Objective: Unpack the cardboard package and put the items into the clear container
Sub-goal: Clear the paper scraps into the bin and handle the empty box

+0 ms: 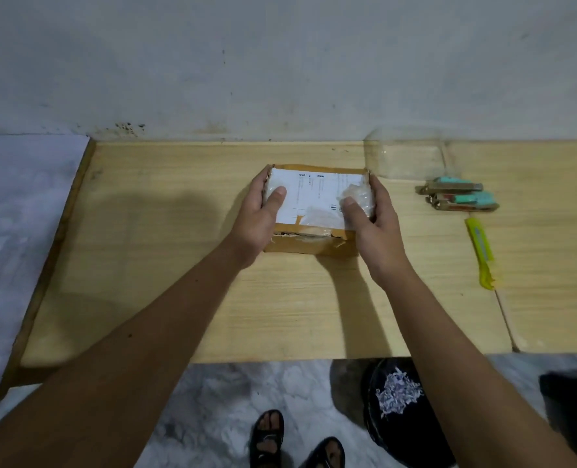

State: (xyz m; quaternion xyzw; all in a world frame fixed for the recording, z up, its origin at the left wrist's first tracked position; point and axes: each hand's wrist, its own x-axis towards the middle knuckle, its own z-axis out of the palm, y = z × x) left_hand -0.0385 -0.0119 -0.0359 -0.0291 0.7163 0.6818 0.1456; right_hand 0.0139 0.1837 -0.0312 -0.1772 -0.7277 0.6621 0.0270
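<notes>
A small brown cardboard package with a white shipping label under clear tape sits on the wooden table, its front seam torn. My left hand grips its left end, thumb on the label. My right hand grips its right end, thumb on the taped top. The clear container stands at the back of the table, just right of the package. I cannot tell what it holds.
Two teal-and-brown clip-like tools lie right of the package. A yellow-green box cutter lies nearer the front right. A black bin with shredded paper stands on the floor by my sandalled feet. A wall backs the table.
</notes>
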